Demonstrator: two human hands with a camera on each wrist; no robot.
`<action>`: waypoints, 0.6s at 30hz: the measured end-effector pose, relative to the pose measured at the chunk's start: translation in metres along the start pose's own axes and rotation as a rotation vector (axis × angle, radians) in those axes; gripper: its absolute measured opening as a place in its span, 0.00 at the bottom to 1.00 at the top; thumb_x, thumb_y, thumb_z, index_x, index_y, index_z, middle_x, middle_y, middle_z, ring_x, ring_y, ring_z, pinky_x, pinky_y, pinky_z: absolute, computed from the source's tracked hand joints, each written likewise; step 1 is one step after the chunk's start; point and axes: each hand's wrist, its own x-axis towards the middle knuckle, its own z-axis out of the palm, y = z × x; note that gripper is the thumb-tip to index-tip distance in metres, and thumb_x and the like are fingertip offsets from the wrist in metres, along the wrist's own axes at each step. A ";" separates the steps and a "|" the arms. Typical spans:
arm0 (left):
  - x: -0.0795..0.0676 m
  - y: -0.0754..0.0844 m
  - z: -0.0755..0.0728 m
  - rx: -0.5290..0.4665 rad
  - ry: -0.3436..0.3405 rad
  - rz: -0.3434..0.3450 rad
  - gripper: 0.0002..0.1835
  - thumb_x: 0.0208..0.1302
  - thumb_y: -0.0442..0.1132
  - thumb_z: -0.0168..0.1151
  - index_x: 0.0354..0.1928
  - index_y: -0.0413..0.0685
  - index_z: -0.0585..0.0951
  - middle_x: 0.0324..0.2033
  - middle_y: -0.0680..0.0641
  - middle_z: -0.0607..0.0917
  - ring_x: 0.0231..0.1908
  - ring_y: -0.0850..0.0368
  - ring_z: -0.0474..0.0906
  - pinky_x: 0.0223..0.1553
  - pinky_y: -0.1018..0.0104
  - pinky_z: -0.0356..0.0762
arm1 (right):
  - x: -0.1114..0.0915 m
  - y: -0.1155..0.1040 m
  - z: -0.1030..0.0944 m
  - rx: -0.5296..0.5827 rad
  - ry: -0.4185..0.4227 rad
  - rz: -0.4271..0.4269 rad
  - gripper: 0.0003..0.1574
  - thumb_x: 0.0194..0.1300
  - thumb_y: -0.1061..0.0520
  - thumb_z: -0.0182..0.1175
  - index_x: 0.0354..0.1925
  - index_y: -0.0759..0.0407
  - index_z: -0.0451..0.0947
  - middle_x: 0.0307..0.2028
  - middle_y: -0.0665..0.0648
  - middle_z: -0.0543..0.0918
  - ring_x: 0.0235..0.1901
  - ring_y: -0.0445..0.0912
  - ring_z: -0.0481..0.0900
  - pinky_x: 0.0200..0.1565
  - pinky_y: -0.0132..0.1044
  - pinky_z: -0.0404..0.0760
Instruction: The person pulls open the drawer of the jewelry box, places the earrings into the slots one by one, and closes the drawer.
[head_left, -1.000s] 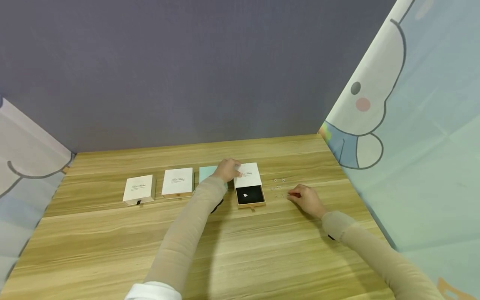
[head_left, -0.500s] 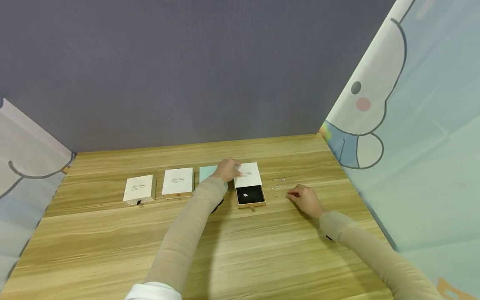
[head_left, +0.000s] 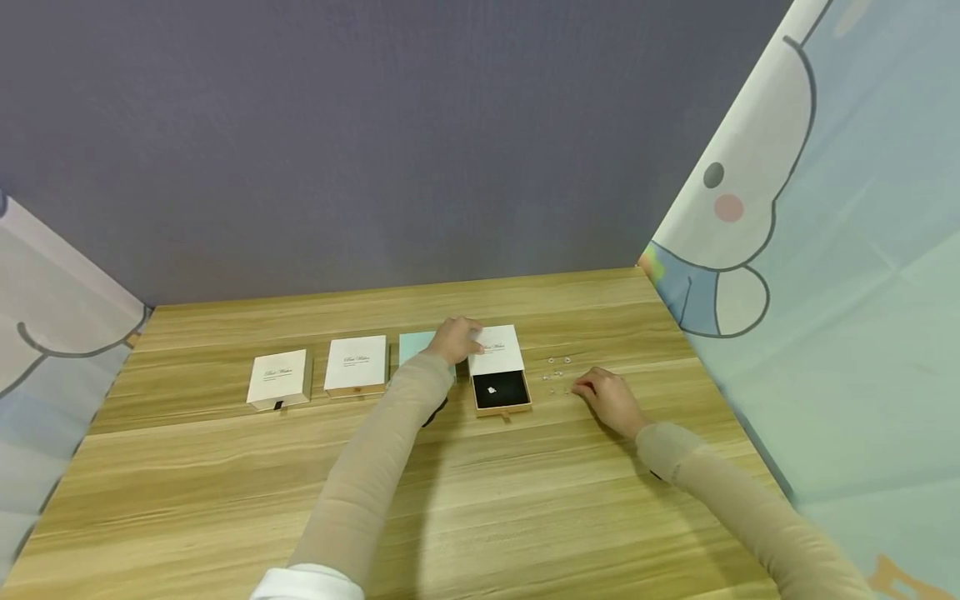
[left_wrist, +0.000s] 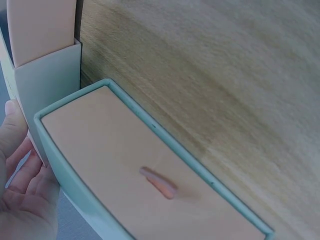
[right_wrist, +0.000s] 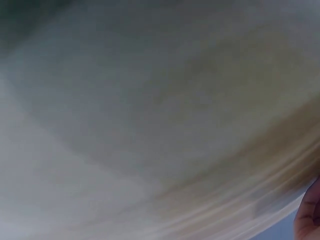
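My left hand (head_left: pixel 454 340) grips the left side of a white jewelry box (head_left: pixel 497 350), and in the left wrist view its thumb and fingers lie along that box's sleeve (left_wrist: pixel 50 75). The box's drawer is pulled out toward me, showing a black pad (head_left: pixel 513 388) with a small silvery piece (head_left: pixel 491 390) on it. To the right, several tiny pieces of jewelry, perhaps earrings (head_left: pixel 551 360), lie in pairs on the table. My right hand (head_left: pixel 613 402) is low over the table with thumb and fingertips together, right beside the nearest pair. Whether anything is between them is too small to see.
A mint-green box (head_left: pixel 415 343) stands left of the open one, partly behind my left arm; its drawer front with a ribbon pull (left_wrist: pixel 159 183) shows in the left wrist view. Further left are a white box (head_left: pixel 356 362) and a cream box (head_left: pixel 279 377). A grey wall (head_left: pixel 420 167) stands behind.
My right hand has shifted very slightly left, toward the tiny pieces. My left hand and the boxes stay in place.
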 end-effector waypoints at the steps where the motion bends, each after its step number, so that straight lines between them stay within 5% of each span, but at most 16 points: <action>1: 0.000 0.000 0.000 -0.003 -0.001 -0.002 0.26 0.56 0.39 0.65 0.58 0.44 0.74 0.59 0.44 0.74 0.61 0.45 0.66 0.63 0.56 0.65 | 0.000 0.000 0.000 0.006 0.008 0.002 0.07 0.59 0.59 0.62 0.32 0.63 0.81 0.29 0.54 0.80 0.29 0.46 0.79 0.30 0.36 0.79; 8: 0.000 0.000 0.000 -0.003 0.002 0.002 0.26 0.56 0.39 0.65 0.58 0.44 0.74 0.58 0.44 0.74 0.61 0.45 0.66 0.63 0.56 0.64 | 0.005 0.003 -0.004 0.020 0.078 -0.059 0.06 0.59 0.61 0.61 0.30 0.65 0.78 0.27 0.57 0.80 0.27 0.47 0.78 0.30 0.39 0.79; 18: -0.003 0.001 -0.001 -0.011 -0.001 0.014 0.26 0.57 0.38 0.64 0.58 0.43 0.74 0.59 0.44 0.73 0.62 0.45 0.65 0.63 0.56 0.65 | 0.014 -0.003 -0.016 0.040 -0.009 0.005 0.07 0.62 0.63 0.57 0.36 0.68 0.74 0.29 0.59 0.80 0.30 0.49 0.78 0.31 0.41 0.79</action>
